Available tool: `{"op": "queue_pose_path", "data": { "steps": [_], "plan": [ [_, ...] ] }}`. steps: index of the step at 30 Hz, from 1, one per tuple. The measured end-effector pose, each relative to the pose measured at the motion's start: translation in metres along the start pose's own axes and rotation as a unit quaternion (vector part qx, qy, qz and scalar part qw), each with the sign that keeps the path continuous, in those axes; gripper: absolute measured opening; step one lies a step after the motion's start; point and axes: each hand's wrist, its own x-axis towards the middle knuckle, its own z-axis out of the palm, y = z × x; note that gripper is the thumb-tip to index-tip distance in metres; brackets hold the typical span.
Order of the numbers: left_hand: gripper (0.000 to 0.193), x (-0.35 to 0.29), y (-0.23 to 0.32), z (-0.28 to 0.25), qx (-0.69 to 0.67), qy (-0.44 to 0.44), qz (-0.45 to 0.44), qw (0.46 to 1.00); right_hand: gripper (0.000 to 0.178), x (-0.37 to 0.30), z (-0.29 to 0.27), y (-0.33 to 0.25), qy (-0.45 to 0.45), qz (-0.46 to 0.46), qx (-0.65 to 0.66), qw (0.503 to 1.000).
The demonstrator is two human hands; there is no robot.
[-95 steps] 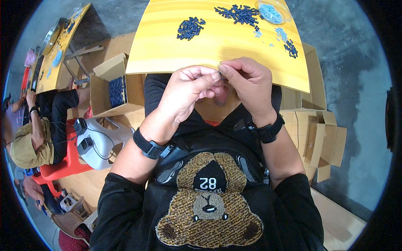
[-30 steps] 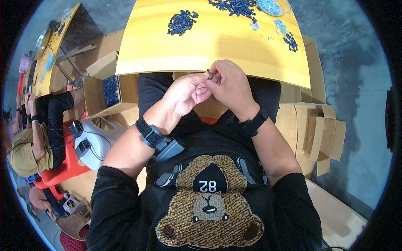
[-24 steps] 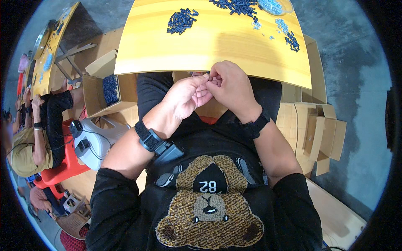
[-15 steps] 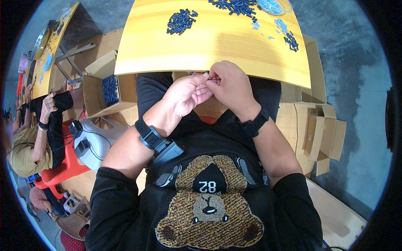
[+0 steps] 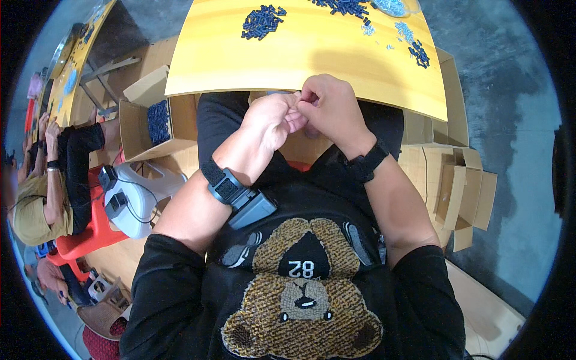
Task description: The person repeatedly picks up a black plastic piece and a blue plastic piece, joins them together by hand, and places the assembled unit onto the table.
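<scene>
My left hand (image 5: 271, 117) and my right hand (image 5: 333, 109) meet at the near edge of the yellow wooden table (image 5: 240, 67). Both have their fingertips pinched together; whatever they grip is too small and covered to make out. Farther back on the tabletop lies a heap of short black pieces (image 5: 263, 23), with a second black heap (image 5: 342, 6) at the far edge. A clear dish (image 5: 414, 9) of small pale-blue pieces stands at the far right. Nearer than the dish are loose pale pieces (image 5: 405, 31) and a small cluster of black ones (image 5: 419, 55).
An open cardboard box (image 5: 133, 131) with dark pieces inside stands left of my legs. Other cardboard boxes (image 5: 451, 201) are on the right. A white stool (image 5: 135, 207) holds dark devices and cables. At the left, another person (image 5: 37, 207) sits at a second table (image 5: 65, 99).
My hands are still together, a little farther forward, and my left forearm has shifted slightly right. The table sits a bit higher in view. The other person's raised hand has moved toward their table.
</scene>
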Motion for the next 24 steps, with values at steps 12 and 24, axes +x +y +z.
{"op": "queue_pose_path", "data": {
  "steps": [12,24],
  "plan": [
    [0.018,0.006,0.002,0.014,-0.034,0.084,0.042,0.995,0.009,0.003,-0.001,-0.001,0.018,-0.014,-0.075,0.997],
    [0.014,-0.017,0.021,-0.026,0.064,-0.057,0.002,0.996,0.02,0.014,-0.026,-0.009,-0.109,-0.003,-0.032,0.994]
  ]
}}
